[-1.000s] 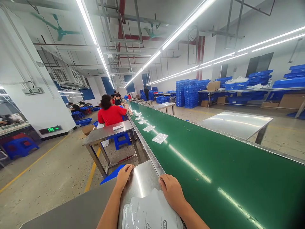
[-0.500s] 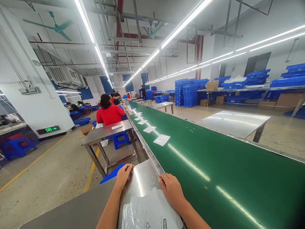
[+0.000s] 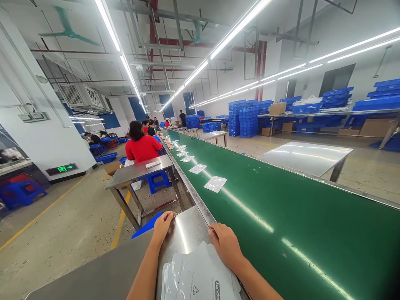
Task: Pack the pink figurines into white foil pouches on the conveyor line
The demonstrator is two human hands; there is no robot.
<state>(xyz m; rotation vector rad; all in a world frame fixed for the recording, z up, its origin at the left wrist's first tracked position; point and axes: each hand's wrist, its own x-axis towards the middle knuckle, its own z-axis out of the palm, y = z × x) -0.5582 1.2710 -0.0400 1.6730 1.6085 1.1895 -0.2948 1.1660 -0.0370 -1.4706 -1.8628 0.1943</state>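
My left hand (image 3: 163, 228) rests at the far edge of the steel table (image 3: 184, 227), its fingers curled over the edge. My right hand (image 3: 227, 245) is closed over the metal side rail (image 3: 204, 212) of the conveyor, fingers bent and thumb tucked in. Between my forearms lies a stack of white plastic bags (image 3: 195, 273) with printed lettering and a recycling mark; neither hand touches its visible top. On the green conveyor belt (image 3: 281, 200) ahead, several flat clear-and-white packets lie in a row, the nearest packet (image 3: 215, 183) just beyond my right hand.
A person in a red top (image 3: 143, 148) sits left of the conveyor, beyond a small steel table (image 3: 137, 171) bearing a white item (image 3: 153, 165). Blue stool (image 3: 158, 181) beneath. Right of the belt stand another steel table (image 3: 308, 158) and stacked blue crates (image 3: 249, 121).
The packets on the belt have shifted slightly toward me and to the right. The view has tilted a little. Both hands hold the same places.
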